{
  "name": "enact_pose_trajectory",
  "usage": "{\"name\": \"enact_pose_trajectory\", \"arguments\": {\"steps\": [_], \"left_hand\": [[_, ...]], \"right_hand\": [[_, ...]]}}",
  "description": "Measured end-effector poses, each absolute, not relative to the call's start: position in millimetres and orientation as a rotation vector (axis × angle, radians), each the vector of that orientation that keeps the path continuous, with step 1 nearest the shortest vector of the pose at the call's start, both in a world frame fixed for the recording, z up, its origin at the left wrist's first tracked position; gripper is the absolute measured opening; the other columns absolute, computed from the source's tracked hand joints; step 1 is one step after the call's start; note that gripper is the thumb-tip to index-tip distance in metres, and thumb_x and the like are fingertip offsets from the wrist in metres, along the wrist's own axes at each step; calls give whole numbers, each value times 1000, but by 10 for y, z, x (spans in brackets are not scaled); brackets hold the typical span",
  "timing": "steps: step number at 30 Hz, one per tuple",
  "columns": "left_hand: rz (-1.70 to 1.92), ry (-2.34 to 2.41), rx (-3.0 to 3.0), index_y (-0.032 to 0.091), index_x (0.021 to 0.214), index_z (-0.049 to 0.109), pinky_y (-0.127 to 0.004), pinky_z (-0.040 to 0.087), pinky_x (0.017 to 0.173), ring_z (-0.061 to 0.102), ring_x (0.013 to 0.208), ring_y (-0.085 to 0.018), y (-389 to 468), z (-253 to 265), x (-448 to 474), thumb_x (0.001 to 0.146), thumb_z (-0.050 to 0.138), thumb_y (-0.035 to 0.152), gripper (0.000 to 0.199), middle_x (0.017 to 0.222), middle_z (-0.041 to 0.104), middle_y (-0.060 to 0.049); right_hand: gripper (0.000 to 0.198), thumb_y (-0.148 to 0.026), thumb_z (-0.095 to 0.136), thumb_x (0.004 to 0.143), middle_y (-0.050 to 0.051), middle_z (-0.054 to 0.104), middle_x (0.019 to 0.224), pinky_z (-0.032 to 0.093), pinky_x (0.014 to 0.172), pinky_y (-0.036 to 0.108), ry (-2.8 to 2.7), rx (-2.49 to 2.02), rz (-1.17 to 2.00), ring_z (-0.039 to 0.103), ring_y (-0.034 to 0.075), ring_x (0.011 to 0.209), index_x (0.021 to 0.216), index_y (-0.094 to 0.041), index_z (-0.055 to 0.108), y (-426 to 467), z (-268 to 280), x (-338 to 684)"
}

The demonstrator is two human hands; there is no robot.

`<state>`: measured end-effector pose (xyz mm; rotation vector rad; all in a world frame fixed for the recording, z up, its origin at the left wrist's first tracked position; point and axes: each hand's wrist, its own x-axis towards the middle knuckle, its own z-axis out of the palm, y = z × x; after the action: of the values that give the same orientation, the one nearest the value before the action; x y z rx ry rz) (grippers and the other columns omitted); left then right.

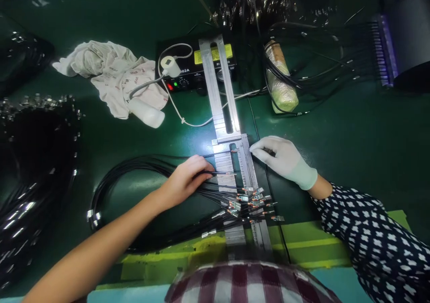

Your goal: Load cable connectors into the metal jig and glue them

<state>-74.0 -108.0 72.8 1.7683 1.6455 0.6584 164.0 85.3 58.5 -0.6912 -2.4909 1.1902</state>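
My left hand point(188, 177), bare, pinches a black cable point(221, 173) whose bare end lies across the slotted metal gauge point(224, 163). Just above it, another cable with a metal terminal point(234, 150) crosses the gauge. My right hand point(280, 159) wears a white glove; thumb and forefinger come together just right of the metal rail point(247, 162). Whether anything sits in that pinch cannot be made out. Below my left hand, many cable ends with crimped terminals point(247, 198) spread over the gauge. Their black lengths point(110, 173) loop round on the left.
A black control box point(184, 81) with lit buttons stands behind, partly under the gauge. Crumpled cloth point(114, 74) and a white cylinder point(148, 113) lie left of it. A wrapped roll point(282, 88), a dark machine point(403, 34) and piled cables point(36, 159) surround the green table point(352, 128).
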Motion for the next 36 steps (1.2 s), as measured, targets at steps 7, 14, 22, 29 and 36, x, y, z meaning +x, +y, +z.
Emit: {"name": "enact_pose_trajectory", "arguments": {"steps": [7, 14, 22, 29, 36], "left_hand": [[836, 1654, 1595, 21, 98, 76, -26, 52, 71, 63, 82, -14, -1036, 765, -721, 93, 62, 24, 15, 88, 64, -4], [863, 1789, 1932, 18, 106, 69, -24, 52, 75, 63, 83, -12, -865, 695, -704, 96, 54, 17, 18, 88, 68, -4], [744, 1695, 2261, 17, 114, 66, -24, 52, 75, 61, 85, -14, -802, 627, -789, 97, 50, 13, 23, 91, 66, -6], [758, 1661, 2242, 18, 115, 65, -24, 52, 76, 62, 86, -14, -739, 645, -797, 97, 51, 14, 23, 93, 66, -6], [561, 1849, 2297, 24, 128, 63, -33, 44, 75, 54, 88, -19, -929, 587, -746, 97, 42, 14, 38, 99, 62, -10]], "right_hand": [[18, -31, 56, 96, -1, 73, 91, 47, 82, 37, -2509, -702, 1195, 65, 21, 89, 89, -25, 71, 851, 585, 1640], [17, -29, 56, 96, -1, 74, 93, 48, 85, 37, -2499, -692, 1200, 66, 22, 91, 90, -25, 72, 854, 589, 1640], [17, -29, 57, 97, -2, 73, 94, 47, 84, 35, -2507, -706, 1218, 65, 21, 91, 92, -25, 72, 851, 587, 1648], [17, -28, 57, 96, -1, 73, 94, 47, 82, 35, -2517, -702, 1207, 65, 21, 90, 92, -25, 72, 851, 584, 1640], [18, -30, 56, 96, -1, 74, 94, 48, 84, 36, -2515, -695, 1207, 65, 21, 90, 92, -25, 73, 852, 596, 1636]]}}
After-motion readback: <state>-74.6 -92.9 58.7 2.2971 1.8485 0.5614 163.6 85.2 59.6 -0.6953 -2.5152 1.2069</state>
